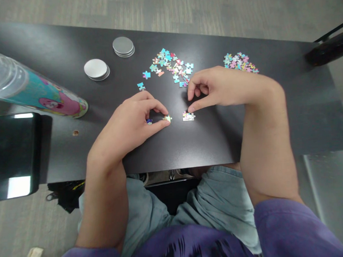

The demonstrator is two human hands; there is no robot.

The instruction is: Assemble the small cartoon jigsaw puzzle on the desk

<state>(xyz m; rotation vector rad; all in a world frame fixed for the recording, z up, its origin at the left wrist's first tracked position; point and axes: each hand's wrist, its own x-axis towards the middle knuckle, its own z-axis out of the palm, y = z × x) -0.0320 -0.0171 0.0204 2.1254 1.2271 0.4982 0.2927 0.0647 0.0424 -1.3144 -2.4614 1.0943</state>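
Note:
My left hand (134, 117) pinches a small, light-coloured jigsaw puzzle piece (167, 118) between thumb and forefinger, close above the dark table. A dark blue piece (149, 121) lies partly hidden under that hand. To the right, a few joined jigsaw pieces (188, 116) rest flat on the table. My right hand (212, 88) hovers over them with its fingers apart, the thumb tip at their upper edge. Beyond both hands spreads a loose group of puzzle pieces (174, 66), mostly light blue, pink and white.
A second heap of puzzle pieces (240, 62) lies back right. Stacked round discs (95, 68) and another disc stack (123, 45) stand back left. A clear-topped printed tube (41, 88) and a black tablet-like device (13, 154) occupy the left. A dark bottle-like object (328, 49) is far right.

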